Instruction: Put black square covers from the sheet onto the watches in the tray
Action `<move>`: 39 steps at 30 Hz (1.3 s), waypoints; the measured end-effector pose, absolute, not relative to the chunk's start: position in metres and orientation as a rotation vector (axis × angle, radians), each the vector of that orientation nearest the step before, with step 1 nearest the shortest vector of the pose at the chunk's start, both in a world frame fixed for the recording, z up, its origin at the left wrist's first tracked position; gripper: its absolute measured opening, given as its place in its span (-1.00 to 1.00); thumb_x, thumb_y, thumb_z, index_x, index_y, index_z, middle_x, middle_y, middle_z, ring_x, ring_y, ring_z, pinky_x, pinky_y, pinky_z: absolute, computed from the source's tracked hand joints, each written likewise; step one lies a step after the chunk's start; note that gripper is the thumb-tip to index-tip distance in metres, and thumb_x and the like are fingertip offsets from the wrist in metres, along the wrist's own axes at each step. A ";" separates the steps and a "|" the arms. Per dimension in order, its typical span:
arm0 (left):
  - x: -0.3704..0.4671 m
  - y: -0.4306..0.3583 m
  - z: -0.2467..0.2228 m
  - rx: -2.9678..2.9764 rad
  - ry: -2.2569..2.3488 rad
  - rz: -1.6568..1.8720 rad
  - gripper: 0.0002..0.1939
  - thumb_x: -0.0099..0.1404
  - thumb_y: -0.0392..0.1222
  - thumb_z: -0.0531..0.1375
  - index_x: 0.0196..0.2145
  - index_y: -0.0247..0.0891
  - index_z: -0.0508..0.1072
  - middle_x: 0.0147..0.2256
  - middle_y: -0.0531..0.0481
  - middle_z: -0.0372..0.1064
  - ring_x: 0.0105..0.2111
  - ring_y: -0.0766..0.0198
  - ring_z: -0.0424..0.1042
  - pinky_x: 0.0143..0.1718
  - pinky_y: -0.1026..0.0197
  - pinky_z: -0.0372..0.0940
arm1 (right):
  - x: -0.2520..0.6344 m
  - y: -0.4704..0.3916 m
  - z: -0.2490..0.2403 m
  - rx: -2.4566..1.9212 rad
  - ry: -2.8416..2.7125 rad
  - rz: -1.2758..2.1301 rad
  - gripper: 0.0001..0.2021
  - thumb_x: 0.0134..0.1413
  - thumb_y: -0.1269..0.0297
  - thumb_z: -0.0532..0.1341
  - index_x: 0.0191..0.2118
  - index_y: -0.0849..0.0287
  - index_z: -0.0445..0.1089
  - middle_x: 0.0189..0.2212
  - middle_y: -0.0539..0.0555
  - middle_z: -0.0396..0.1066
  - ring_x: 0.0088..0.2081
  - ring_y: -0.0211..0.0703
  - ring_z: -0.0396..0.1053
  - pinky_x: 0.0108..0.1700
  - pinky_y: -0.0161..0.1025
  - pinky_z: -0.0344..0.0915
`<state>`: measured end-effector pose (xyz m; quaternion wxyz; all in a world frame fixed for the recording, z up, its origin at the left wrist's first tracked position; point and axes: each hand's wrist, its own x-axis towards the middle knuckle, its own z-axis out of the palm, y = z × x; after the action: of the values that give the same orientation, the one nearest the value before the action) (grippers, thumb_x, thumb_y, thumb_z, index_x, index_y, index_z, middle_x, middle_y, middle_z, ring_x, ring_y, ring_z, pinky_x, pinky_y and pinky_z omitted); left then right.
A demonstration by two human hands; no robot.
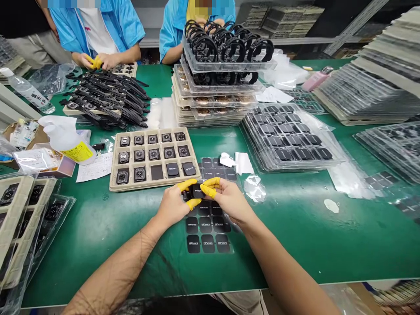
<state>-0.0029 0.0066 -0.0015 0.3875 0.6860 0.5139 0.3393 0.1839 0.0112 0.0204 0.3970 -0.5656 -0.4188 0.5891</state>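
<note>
My left hand [179, 199], with yellow finger covers, grips a black watch case by its left side. My right hand [226, 194], also in yellow finger covers, pinches the right side of the dark piece. A black square label with white print [198, 190] shows on the face between my fingers. Below my hands lie sheets of black printed labels [205, 225]. Just beyond, a beige tray [114, 180] holds watch cases in rows; two in its front row carry black printed faces, and one front compartment shows only a dark square.
Stacked trays with black straps [226, 65] rise at the back. Trays of black pieces [288, 131] stand right, strapped watches [108, 98] back left, a spray bottle [70, 142] left. Two people in blue sit opposite. More tray stacks flank both sides.
</note>
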 end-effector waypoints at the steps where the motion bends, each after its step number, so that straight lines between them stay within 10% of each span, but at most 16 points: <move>1: -0.003 0.007 -0.002 1.748 1.306 0.858 -0.43 0.13 -0.30 0.39 0.11 -0.10 0.49 0.02 0.00 0.57 0.00 0.11 0.55 0.11 0.05 0.41 | 0.182 0.011 0.019 -1.440 -1.070 1.487 -0.54 -0.25 -0.08 0.51 -0.30 0.17 0.51 -0.34 0.09 0.55 -0.27 -0.08 0.52 -0.16 -0.09 0.53; 34: -0.002 0.006 -0.001 1.765 1.344 0.807 -0.42 0.13 -0.26 0.39 0.13 -0.10 0.49 -0.04 0.01 0.60 -0.08 0.12 0.58 0.09 0.06 0.43 | 0.177 0.011 0.017 -1.519 -1.100 1.451 -0.56 -0.27 -0.02 0.51 -0.33 0.17 0.47 -0.32 0.10 0.55 -0.28 -0.09 0.50 -0.18 -0.13 0.50; 39: -0.001 0.005 -0.001 1.748 1.332 0.823 -0.44 0.14 -0.24 0.39 0.12 -0.10 0.50 -0.04 0.03 0.59 -0.10 0.16 0.58 0.03 0.11 0.45 | 0.180 0.010 0.015 -1.586 -1.250 1.313 -0.41 -0.16 -0.01 0.47 -0.03 0.13 0.36 -0.13 0.12 0.51 -0.34 -0.16 0.51 -0.28 -0.17 0.47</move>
<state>-0.0015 0.0055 -0.0006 0.3872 0.6868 0.5232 0.3235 0.1800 0.0095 0.0151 0.3583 -0.6146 -0.4847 0.5089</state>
